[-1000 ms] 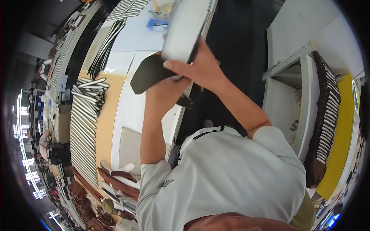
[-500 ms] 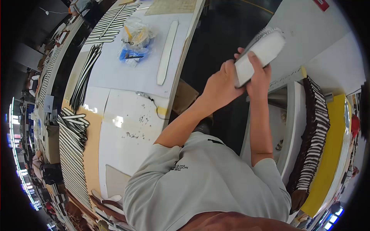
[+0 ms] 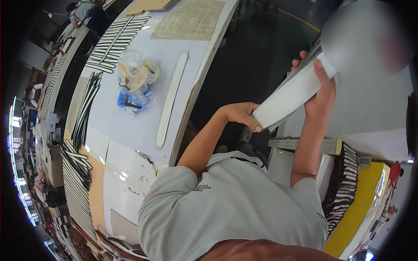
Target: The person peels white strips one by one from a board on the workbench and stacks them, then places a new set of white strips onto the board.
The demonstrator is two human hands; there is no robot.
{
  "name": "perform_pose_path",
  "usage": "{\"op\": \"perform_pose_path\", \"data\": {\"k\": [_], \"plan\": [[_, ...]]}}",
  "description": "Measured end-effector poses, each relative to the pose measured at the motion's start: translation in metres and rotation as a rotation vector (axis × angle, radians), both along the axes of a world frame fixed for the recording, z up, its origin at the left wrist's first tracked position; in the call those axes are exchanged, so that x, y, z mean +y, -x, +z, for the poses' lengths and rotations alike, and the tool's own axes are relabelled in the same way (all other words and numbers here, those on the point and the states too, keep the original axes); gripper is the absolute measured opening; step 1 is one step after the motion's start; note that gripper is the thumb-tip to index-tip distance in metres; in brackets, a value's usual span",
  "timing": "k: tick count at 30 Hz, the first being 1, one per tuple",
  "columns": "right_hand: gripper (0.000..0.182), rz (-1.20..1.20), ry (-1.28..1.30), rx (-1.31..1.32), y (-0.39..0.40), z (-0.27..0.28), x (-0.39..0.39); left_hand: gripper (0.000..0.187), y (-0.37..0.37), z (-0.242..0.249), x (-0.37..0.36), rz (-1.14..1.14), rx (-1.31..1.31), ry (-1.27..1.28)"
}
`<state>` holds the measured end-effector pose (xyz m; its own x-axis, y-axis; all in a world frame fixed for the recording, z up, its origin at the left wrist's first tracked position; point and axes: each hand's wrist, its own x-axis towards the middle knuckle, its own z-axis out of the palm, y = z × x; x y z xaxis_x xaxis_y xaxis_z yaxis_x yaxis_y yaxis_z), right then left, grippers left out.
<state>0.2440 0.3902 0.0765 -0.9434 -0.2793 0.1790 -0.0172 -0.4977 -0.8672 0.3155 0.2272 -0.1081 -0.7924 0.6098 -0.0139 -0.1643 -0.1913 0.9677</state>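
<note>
A thick stack of long white strips is held in the air to the right of the table, its far end hidden by a blurred patch. My left hand grips the near lower end, thumb on the white face. Farther up, my right hand is wrapped round the stack, with its thumb on top and fingertips at the far side. On the table, a single long white strip lies left of my hands, beside a clear plastic bag with blue and yellow items in it.
Rows of dark-edged white strips and a dark bundle lie on the table's left side. A beige sheet is at the far end. Striped stacked pieces and a yellow panel stand at right. A person is at upper left.
The stack now shows more of its length and sits farther right at its far end. My hands are farther apart, the right one shifted right. The view has turned, moving the table items left and down.
</note>
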Motion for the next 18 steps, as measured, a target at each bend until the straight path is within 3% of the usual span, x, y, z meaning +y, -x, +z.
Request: {"op": "perform_pose_path", "data": {"k": [4,6,7,11,15,17,18], "plan": [[0.04,-0.02,0.047,0.034,0.106,-0.007,-0.024,0.072,0.052,-0.056,-0.035,0.047,-0.139,0.361],[0.04,0.005,0.069,-0.02,0.167,-0.026,-0.038,0.075,0.056,-0.067,-0.06,0.215,-0.202,0.291],[0.041,0.021,0.07,-0.053,0.198,-0.042,-0.046,0.077,0.051,-0.071,-0.071,0.301,-0.24,0.248],[0.044,0.215,-0.011,-0.3,0.274,-0.14,-0.111,0.084,0.019,-0.08,-0.116,0.603,-0.339,0.562],[0.044,0.588,-0.11,-0.653,0.271,-0.252,-0.197,0.086,-0.059,-0.07,-0.134,0.853,-0.63,1.037],[0.044,0.756,-0.164,-0.725,0.246,-0.286,-0.24,0.083,-0.096,-0.056,-0.15,0.793,-0.794,0.97],[0.043,0.816,-0.202,-0.747,0.235,-0.298,-0.262,0.081,-0.119,-0.059,-0.156,0.866,-0.826,1.034]]}}
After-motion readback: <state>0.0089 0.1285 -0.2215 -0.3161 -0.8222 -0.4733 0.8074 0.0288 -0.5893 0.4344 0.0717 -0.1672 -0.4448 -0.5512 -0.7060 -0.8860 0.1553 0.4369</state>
